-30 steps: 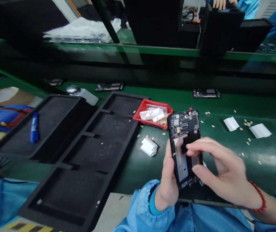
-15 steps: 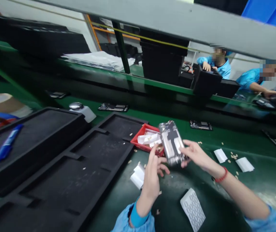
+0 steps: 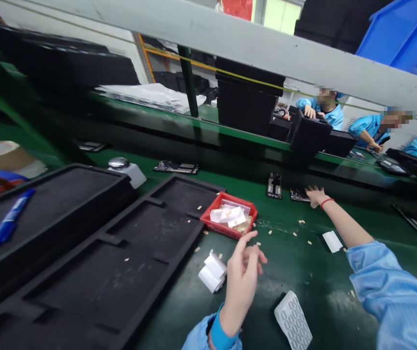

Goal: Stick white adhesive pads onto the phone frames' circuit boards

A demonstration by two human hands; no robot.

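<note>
My left hand [image 3: 243, 272] hovers over the green bench [image 3: 266, 301], fingers loosely bent and apart, holding nothing. Just beyond it sits a small red bin [image 3: 208, 221] with white paper pieces and small tan bits inside. My right hand [image 3: 317, 196] reaches to the far side, fingers spread at the right end of an opened phone [image 3: 298, 195] lying flat; whether it presses on the phone I cannot tell. Left of that phone lies another opened phone [image 3: 274, 185]. Crumpled white paper [image 3: 212, 273] rests beside my left hand, and a sheet of grey stickers [image 3: 293, 320] lies nearer me.
A black foam tray [image 3: 131, 243] fills the left, with another tray [image 3: 65, 194] bearing a blue marker [image 3: 10, 218]. A pump bottle [image 3: 130, 170] and a phone [image 3: 177, 167] stand behind. Another phone [image 3: 408, 218] lies far right. Co-workers [image 3: 334, 114] sit across the bench.
The phone that was in my right hand now lies at the back of the bench. My right hand has moved away from me to the phone beside it. My left hand is without contact.
</note>
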